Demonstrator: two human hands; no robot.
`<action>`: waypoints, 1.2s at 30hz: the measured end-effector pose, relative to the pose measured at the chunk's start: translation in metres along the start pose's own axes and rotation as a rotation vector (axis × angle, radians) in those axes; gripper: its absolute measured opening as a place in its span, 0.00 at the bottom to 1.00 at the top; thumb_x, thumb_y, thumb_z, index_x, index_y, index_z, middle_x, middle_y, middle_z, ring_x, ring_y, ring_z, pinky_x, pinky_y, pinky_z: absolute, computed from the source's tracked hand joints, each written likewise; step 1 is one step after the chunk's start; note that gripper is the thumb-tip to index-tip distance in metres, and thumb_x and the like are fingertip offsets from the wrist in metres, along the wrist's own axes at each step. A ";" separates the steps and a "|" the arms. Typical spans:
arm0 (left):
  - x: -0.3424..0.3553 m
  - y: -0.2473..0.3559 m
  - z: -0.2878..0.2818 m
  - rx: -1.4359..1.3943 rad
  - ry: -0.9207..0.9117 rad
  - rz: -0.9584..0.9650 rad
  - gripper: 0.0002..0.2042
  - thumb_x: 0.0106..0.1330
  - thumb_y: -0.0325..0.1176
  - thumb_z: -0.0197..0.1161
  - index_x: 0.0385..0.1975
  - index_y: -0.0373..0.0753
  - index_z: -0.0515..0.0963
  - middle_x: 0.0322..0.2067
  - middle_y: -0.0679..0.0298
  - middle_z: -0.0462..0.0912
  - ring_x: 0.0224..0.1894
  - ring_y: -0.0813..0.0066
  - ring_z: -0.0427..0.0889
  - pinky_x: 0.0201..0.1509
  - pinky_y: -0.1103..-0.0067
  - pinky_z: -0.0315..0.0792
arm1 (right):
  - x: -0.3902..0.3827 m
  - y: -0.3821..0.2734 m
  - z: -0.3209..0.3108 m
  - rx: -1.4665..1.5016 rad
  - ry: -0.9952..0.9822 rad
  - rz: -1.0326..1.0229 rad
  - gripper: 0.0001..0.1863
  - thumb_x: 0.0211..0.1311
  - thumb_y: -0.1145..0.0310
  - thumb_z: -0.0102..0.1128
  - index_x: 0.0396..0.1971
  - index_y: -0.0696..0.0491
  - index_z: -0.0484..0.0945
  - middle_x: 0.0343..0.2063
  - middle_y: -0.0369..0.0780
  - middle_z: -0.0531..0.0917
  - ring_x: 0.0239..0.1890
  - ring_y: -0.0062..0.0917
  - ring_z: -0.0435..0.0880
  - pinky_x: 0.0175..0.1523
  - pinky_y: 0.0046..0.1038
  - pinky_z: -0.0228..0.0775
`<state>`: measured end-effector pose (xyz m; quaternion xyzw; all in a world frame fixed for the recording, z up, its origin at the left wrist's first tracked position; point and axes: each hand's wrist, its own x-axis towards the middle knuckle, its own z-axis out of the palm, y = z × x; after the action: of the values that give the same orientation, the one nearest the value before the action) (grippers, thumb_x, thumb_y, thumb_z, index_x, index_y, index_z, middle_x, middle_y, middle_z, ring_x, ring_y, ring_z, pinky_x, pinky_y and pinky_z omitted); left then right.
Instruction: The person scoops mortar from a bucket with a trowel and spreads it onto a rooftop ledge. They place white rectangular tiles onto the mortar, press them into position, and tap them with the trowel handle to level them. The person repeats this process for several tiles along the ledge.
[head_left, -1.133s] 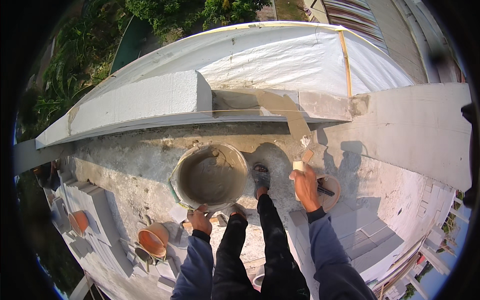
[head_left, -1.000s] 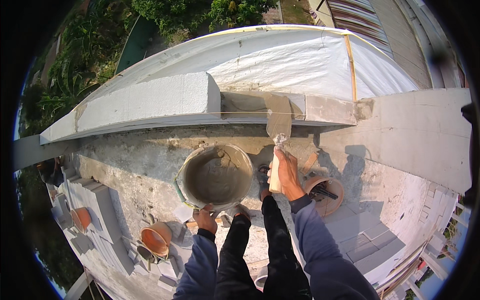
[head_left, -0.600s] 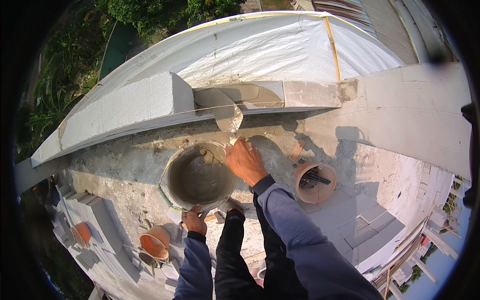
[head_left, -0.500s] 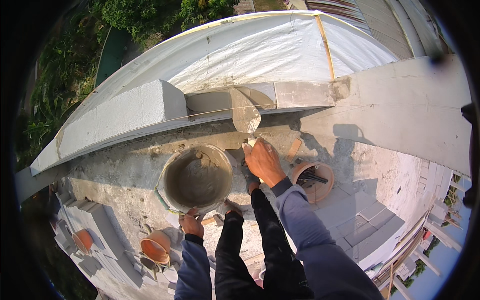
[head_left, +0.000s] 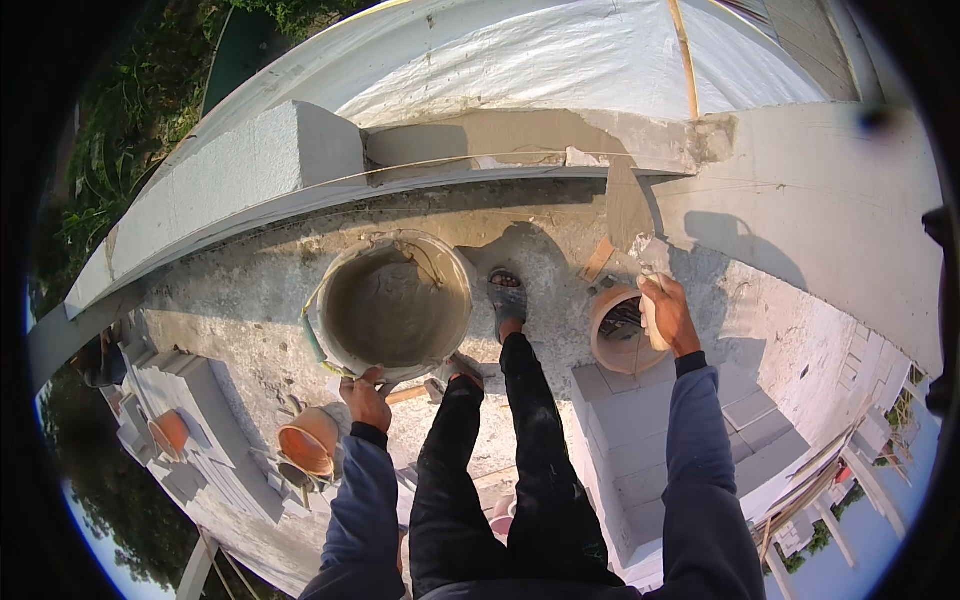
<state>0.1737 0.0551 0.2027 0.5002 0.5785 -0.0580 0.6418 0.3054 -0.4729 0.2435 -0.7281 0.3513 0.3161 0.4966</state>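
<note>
Trowel (head_left: 627,205); mortar bucket (head_left: 464,290).
Centre right, right hand (head_left: 674,317) is gripping trowel handle (head_left: 651,320), fingers closed; left of centre, left hand (head_left: 367,402) is clasping bucket rim, fingers curled.

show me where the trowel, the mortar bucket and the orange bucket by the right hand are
Trowel (head_left: 628,205): head view, on its blade
Mortar bucket (head_left: 464,303): head view, on its right rim
Orange bucket (head_left: 626,356): head view, on its near wall
</note>
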 end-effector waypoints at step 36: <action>-0.059 0.047 0.040 0.165 -0.148 0.125 0.16 0.65 0.17 0.64 0.53 0.34 0.79 0.43 0.59 0.88 0.41 0.69 0.88 0.47 0.72 0.83 | 0.002 -0.044 0.190 -0.587 -0.921 -0.354 0.24 0.61 0.58 0.73 0.48 0.63 0.85 0.29 0.50 0.86 0.32 0.33 0.85 0.42 0.36 0.77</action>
<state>0.2127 0.0199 0.2703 0.5807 0.4906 -0.1021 0.6416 0.3217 -0.2821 0.2051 -0.6704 -0.1309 0.5969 0.4209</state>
